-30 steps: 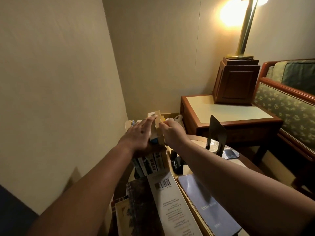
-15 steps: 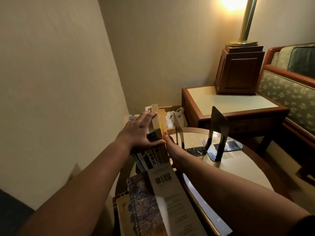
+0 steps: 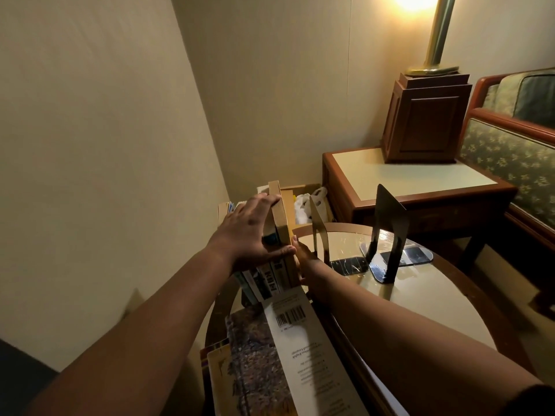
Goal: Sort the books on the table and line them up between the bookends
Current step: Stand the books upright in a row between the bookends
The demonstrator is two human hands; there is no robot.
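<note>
A row of upright books (image 3: 271,277) stands at the round table's far left edge, spines toward me. My left hand (image 3: 247,232) lies over their tops, fingers hooked over the tall tan book (image 3: 280,217), thumb across the spines. My right hand (image 3: 307,261) presses flat against the row's right side, its fingers partly hidden. A gold bookend (image 3: 319,228) stands just right of that hand. Further right stands a black bookend (image 3: 389,229), apart from the books. Near me, a white book with a barcode (image 3: 303,340) lies flat over a mottled-cover book (image 3: 250,358).
The glass-topped table (image 3: 420,301) is bare to the right of the bookends. Behind it are a cardboard box with a white plastic bag (image 3: 303,205), a side table (image 3: 420,181) carrying a wooden lamp base (image 3: 426,121), and a sofa (image 3: 510,151). A wall runs close along the left.
My right hand has dropped from the top of the books to the row's right side. The left hand stays on top. The bookends have come into fuller view.
</note>
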